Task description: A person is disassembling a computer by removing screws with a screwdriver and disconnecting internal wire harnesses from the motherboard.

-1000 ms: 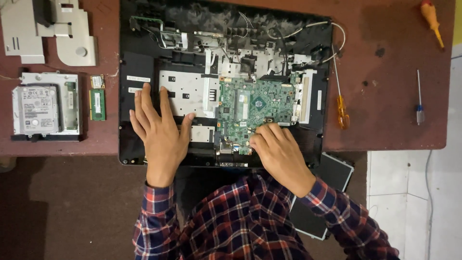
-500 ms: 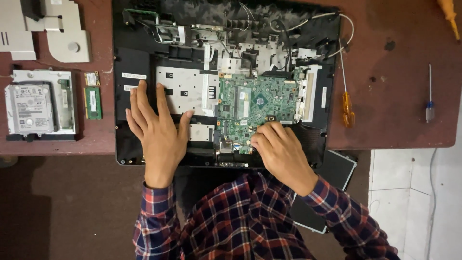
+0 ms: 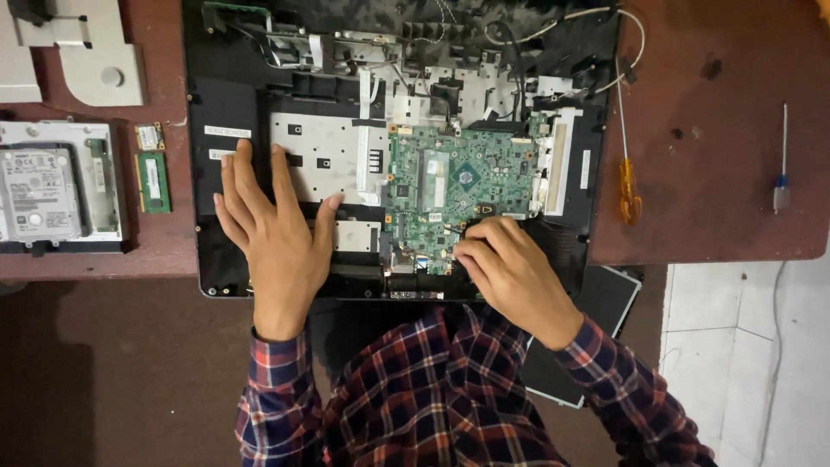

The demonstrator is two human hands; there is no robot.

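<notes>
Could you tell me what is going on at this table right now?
A person in a plaid shirt is bent over an opened all-in-one computer lying face down on a brown table. The left hand lies flat on its metal shield plate. The right hand has its fingertips at the lower edge of the green circuit board. A hard drive and memory stick lie to the left, an orange screwdriver and a blue one to the right.

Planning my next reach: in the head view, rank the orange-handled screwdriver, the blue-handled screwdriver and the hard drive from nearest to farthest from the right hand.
From the right hand, at the green board's lower edge:
1. Orange-handled screwdriver, just right of the open chassis.
2. Blue-handled screwdriver, farther right, near the table's right edge.
3. Hard drive, far left, beyond the left hand.
</notes>
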